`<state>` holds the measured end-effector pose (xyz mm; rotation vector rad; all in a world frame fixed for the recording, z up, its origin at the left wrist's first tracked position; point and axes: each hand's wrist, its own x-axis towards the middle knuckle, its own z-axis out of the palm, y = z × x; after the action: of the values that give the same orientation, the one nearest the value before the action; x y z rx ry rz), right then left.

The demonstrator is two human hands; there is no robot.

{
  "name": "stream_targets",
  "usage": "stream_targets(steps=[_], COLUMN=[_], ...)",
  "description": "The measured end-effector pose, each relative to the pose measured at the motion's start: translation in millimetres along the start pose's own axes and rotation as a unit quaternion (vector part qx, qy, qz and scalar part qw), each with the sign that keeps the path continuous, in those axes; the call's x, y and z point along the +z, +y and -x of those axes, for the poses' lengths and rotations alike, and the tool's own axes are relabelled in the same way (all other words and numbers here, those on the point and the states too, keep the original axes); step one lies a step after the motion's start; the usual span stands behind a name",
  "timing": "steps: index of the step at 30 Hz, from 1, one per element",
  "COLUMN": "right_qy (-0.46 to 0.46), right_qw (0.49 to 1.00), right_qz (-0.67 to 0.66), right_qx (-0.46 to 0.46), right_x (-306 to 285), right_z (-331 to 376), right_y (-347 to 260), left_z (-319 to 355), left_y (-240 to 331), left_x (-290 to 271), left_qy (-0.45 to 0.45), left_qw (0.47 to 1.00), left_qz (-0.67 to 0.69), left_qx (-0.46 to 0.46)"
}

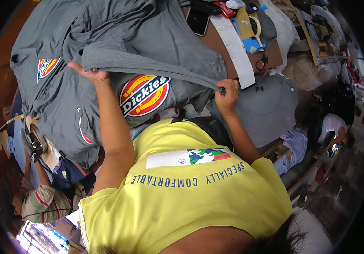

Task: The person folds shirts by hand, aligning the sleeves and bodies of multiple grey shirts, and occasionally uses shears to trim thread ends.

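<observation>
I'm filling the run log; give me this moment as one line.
left hand: grips grey shirt fold | right hand: pinches same fold, stretched taut | below: stacked grey shirts

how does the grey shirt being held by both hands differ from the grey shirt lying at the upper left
The held grey shirt is gripped at its edge by the left hand and right hand, stretched between them; the upper-left grey shirt lies untouched on the pile. The held shirt's round emblem looks large and faces the camera; the other's looks smaller and sits tilted. Both are grey with the same red, yellow and blue badge.

left hand (90,74) raised, right hand (226,94) clenched
</observation>
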<state>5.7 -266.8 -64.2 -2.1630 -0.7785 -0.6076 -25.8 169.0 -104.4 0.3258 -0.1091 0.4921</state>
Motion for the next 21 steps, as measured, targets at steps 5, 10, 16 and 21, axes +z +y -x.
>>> stream_targets(steps=[5,10,16,21], right_qy=[-0.001,-0.013,-0.028,-0.047], right_qw=[0.999,0.997,0.996,0.875], right_qz=[0.001,0.006,-0.078,-0.359], right_qx=[-0.053,-0.078,0.016,0.323], right_x=[2.2,-1.3,3.0,-0.4], right_z=[7.2,9.3,6.2,-14.6], right_y=[-2.4,-9.6,-6.7,12.5], left_z=[15.9,23.9,10.0,-37.6], left_y=[11.9,-16.2,12.5,-36.0], left_x=[-15.4,52.4,-25.9,75.2], left_qy=[-0.129,0.196,-0.252,0.015], left_qw=[0.986,0.967,0.955,0.988], left_qz=[0.103,-0.078,0.13,-0.065], left_qx=[-0.031,0.14,-0.087,-0.142])
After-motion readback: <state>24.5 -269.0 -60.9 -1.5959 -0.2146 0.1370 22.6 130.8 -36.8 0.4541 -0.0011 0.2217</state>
